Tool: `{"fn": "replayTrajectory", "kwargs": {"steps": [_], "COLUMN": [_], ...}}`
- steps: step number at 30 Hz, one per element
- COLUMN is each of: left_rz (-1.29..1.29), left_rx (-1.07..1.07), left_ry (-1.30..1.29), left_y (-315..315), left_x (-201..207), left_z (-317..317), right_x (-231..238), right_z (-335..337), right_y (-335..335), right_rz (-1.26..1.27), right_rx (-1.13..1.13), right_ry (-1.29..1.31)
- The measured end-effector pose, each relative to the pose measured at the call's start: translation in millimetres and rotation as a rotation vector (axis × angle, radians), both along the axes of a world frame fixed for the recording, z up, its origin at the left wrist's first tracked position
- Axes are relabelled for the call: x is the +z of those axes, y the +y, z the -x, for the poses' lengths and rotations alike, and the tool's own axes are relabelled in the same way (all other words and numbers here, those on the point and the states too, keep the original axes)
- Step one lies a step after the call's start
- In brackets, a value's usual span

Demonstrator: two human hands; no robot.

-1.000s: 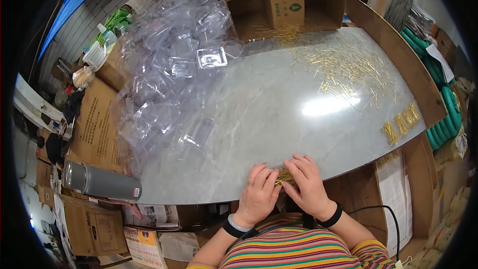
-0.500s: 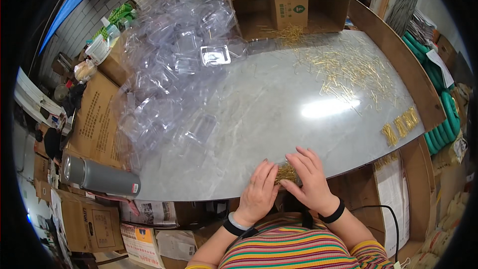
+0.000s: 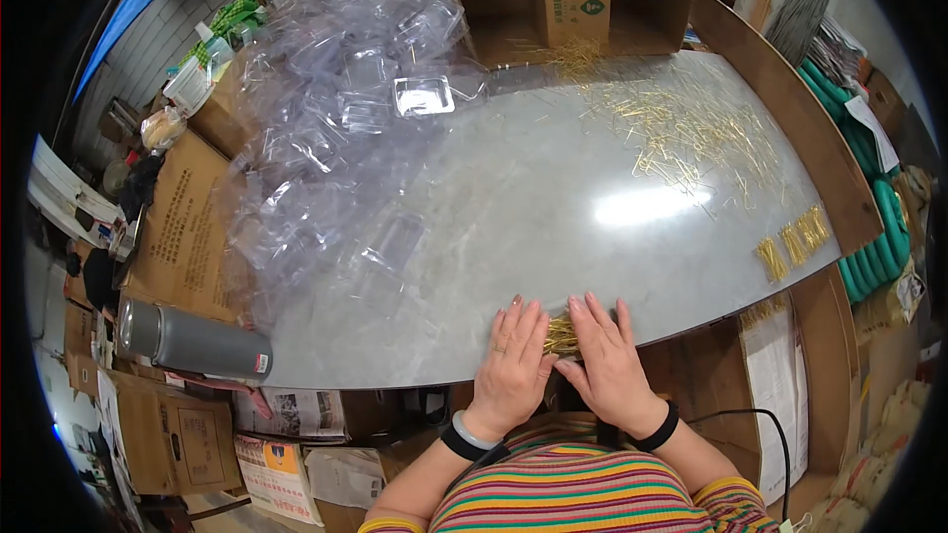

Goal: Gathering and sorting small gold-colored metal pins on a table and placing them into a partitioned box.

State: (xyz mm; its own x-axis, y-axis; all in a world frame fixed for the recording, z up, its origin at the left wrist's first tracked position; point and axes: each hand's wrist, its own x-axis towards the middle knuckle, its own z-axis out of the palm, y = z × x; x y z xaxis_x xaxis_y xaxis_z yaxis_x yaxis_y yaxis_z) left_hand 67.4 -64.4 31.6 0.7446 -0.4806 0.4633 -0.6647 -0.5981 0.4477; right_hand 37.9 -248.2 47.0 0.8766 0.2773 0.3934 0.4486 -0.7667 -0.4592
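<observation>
left hand (image 3: 513,355): lies flat on the table (image 3: 513,207) at its near edge, fingers straight and open, pressing on the left side of the gold pins.
right hand (image 3: 604,360): flat and open too, just beside the left hand, pressing on the right side of the same pins.
little bunch of gold pins (image 3: 561,336): on the table's near edge, between the two hands, touching both. part of it is hidden under the fingers.
loose gold pins (image 3: 691,128): spread over the far right part of the table, well apart from the hands.
neat gold stacks (image 3: 795,242): at the table's right edge.
clear plastic trays (image 3: 326,148): a big heap on the left side of the table.
cardboard box (image 3: 573,0): open, at the table's far edge.
grey bottle (image 3: 188,341): lies on its side, off the table's left near corner.
</observation>
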Motion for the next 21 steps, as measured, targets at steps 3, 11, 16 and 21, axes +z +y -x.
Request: {"fn": "replayTrajectory", "kwargs": {"steps": [3,11,16,21], "left_rz": [0.055,0.374,0.569,0.012], "left_rx": [-0.040,-0.190,-0.256,-0.034], "left_ry": [0.063,0.317,0.363,0.110], "left_y": [3,13,19,26], "left_x": [0,8,22,10], "left_z": [-1,-4,-3,0], "right_x": [1,-6,12,-5], "right_z": [-5,-16,-11,-17], "right_y": [-2,14,17,16], "right_rz": [-0.012,0.029,0.023,0.142], "right_rx": [0.029,0.023,-0.001,-0.032], "right_ry": [0.006,-0.041,-0.163,-0.085]}}
